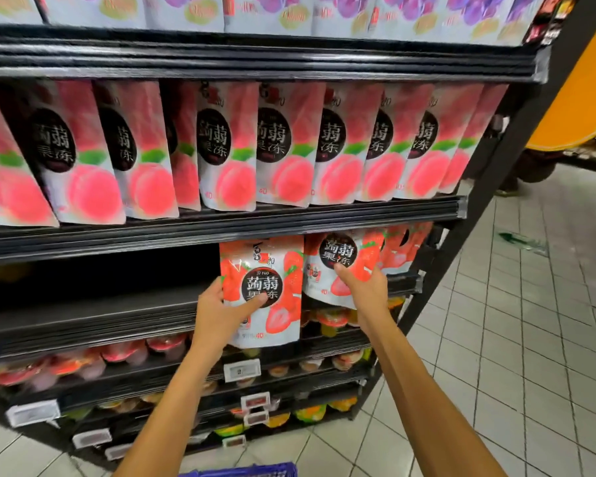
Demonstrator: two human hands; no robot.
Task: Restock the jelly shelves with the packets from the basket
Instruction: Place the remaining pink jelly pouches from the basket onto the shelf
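Note:
My left hand point(222, 313) grips a strawberry jelly packet point(270, 304) by its left edge, thumb on the black label, holding it upright in front of the third shelf point(93, 316). My right hand point(362, 287) rests on a second strawberry packet point(338, 256) that stands on that shelf, thumb on its front face. More strawberry packets point(401, 247) stand to the right of it. The shelf's left half is dark and bare. A blue basket point(245, 471) shows only its rim at the bottom edge.
Peach jelly packets point(227, 146) fill the shelf above, and purple grape packets point(358, 12) the top one. Jelly cups point(124, 351) line the lower shelves behind price tags point(241, 370). Tiled floor point(530, 339) lies to the right.

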